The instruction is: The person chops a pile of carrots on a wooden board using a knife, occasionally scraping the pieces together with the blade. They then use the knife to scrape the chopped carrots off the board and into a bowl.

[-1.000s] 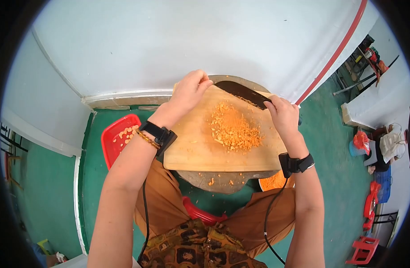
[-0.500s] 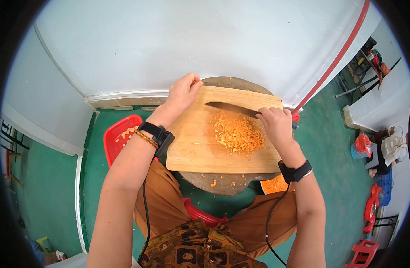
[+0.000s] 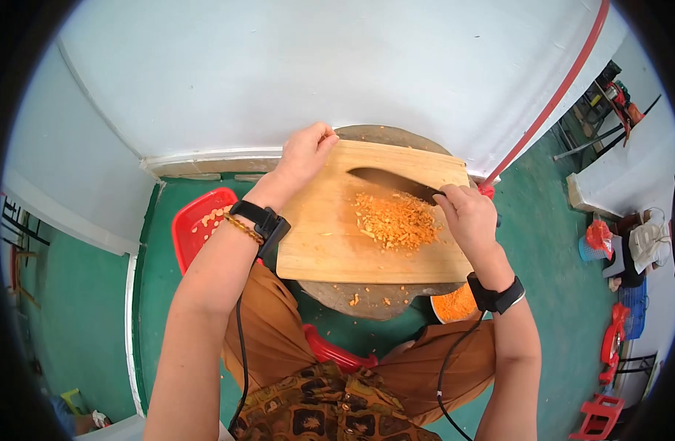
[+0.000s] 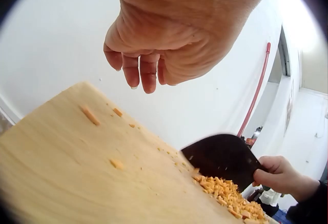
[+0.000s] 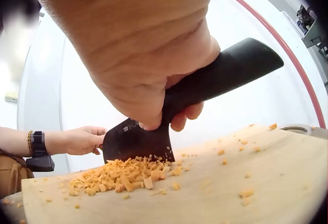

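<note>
My right hand (image 3: 468, 213) grips the black handle of a broad-bladed cleaver (image 3: 389, 181). Its dark blade stands with the edge down at the far side of a pile of finely chopped orange pieces (image 3: 397, 222), which look like carrot. In the right wrist view the blade's lower edge (image 5: 138, 149) meets the pile. The pile lies on a wooden cutting board (image 3: 315, 246). Over the board's far left corner hangs my left hand (image 3: 304, 154), fingers loosely bent and holding nothing. Loose bits (image 4: 117, 163) are scattered on the board below it.
The board sits on a round wooden block (image 3: 337, 298) with crumbs on its near rim. A red basin (image 3: 183, 228) with orange pieces is at the left. At the near right stands a bowl of chopped orange bits (image 3: 453, 303). A white wall (image 3: 278, 73) rises behind.
The cleaver came down from the board's far edge to the pile, then shifted slightly right and nearer. The left hand drew back from the blade's tip to the board's far left corner.
</note>
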Action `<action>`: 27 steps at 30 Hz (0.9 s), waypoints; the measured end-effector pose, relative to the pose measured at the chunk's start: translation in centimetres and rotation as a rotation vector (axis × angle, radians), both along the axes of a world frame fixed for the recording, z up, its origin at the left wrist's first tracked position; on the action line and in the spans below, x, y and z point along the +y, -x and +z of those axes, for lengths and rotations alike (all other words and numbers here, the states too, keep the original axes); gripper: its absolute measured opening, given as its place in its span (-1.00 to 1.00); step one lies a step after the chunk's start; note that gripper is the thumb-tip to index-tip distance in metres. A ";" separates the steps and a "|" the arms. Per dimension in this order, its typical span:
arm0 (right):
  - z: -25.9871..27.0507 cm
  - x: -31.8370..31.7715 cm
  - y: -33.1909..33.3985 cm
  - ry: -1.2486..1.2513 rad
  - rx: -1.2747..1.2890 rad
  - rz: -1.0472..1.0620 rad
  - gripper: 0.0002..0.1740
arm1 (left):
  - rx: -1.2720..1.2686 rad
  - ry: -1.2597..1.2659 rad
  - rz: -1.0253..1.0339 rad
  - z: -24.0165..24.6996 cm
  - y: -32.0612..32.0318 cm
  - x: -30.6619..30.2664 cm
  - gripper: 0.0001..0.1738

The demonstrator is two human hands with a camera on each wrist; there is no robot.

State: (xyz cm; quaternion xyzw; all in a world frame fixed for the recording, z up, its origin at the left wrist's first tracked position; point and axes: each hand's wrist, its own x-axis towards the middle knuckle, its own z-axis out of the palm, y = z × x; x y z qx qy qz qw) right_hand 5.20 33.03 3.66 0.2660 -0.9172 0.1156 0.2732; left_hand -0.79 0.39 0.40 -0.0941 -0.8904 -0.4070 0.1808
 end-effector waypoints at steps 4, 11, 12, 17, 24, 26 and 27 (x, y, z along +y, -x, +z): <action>0.8 -1.3 -1.4 0.106 -0.038 -0.085 -0.79 | -0.022 -0.003 0.025 -0.6 0.0 -0.5 -0.78; 0.5 -2.0 -2.5 -0.167 -0.325 -0.169 -0.71 | -0.227 -0.368 0.099 -1.4 1.5 -2.0 -0.71; 1.0 -2.1 -2.6 -0.188 -0.367 -0.177 -0.71 | -0.252 -0.405 0.112 -1.2 1.5 -1.9 -0.71; 0.6 -0.7 -2.0 0.101 -0.552 -0.047 -0.73 | -0.301 -0.527 0.164 -1.3 1.9 -1.7 -0.70; 2.5 -1.5 -3.7 0.585 -0.900 -0.101 -0.70 | -0.279 -0.545 0.222 -1.5 1.6 -1.7 -0.68; 1.5 -1.6 -4.2 0.573 -0.846 -0.109 -0.71 | -0.288 -0.548 0.225 -1.7 1.9 -1.8 -0.68; 0.8 -2.2 -4.2 0.508 -0.801 -0.106 -0.72 | -0.312 -0.546 0.216 -1.8 2.1 -2.0 -0.69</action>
